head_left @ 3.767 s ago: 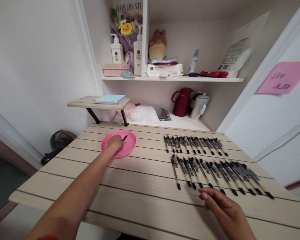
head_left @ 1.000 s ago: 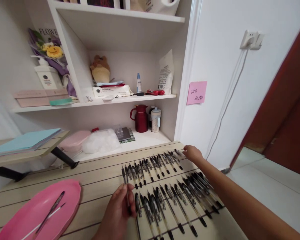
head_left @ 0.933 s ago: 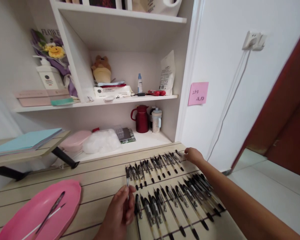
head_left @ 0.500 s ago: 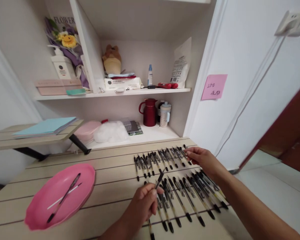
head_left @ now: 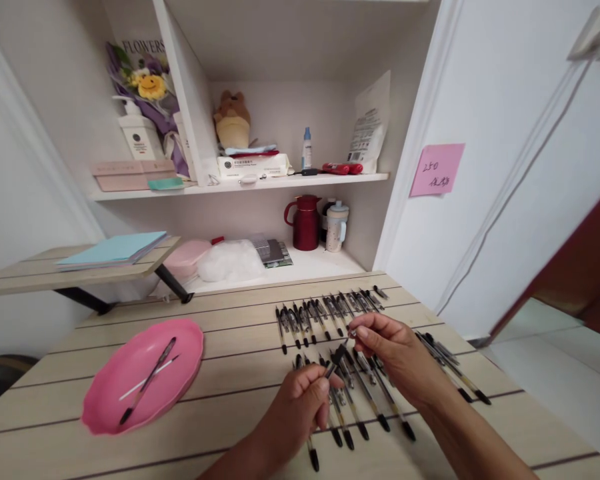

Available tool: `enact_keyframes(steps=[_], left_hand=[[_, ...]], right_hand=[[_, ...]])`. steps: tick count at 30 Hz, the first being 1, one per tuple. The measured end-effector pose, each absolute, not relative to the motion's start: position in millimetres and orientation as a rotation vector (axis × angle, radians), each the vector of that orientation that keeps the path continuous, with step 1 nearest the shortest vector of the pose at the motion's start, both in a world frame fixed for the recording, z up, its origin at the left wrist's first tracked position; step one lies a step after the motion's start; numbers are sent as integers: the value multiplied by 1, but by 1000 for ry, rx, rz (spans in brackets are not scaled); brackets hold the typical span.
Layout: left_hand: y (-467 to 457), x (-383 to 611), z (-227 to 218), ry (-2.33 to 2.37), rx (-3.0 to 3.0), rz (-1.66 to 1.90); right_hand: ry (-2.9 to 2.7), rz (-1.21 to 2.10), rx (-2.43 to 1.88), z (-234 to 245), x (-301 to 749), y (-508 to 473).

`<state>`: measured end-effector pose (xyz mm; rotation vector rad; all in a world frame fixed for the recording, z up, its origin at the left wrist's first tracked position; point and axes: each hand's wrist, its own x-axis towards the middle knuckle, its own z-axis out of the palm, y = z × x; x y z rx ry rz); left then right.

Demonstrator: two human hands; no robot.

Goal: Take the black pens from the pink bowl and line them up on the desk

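My left hand is closed around a pen, its black tip end pointing up and to the right. Just above that tip, my right hand pinches a small silvery piece, too small to make out fully. Under and beside both hands lies a front row of black-ended pens with yellowish refills, partly hidden by the right hand. Behind it runs a second row of shorter-looking pens. A short black pen part lies at that row's right end.
A pink tray on the left holds a pen and a white stick. Behind the slatted table stands a shelf unit with a red jug and a cup. A raised stand carries blue paper.
My right hand has moved from the far right end of the back row toward me and left, to the tip of the pen in my left hand. The view has shifted slightly.
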<state>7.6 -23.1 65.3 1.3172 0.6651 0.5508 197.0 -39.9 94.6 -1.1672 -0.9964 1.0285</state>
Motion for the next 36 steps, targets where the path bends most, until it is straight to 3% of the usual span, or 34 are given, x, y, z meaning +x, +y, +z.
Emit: enact_keyframes(steps=[25, 31, 36], left_hand=[[-29, 13, 67, 686, 1376, 560], [-31, 16, 63, 703, 1389, 559], [-29, 17, 59, 691, 1382, 571]], right_hand=[[-974, 1196, -968, 82, 187, -47], [-990, 1089, -1010, 79, 183, -46], [-984, 1273, -866, 80, 181, -48]])
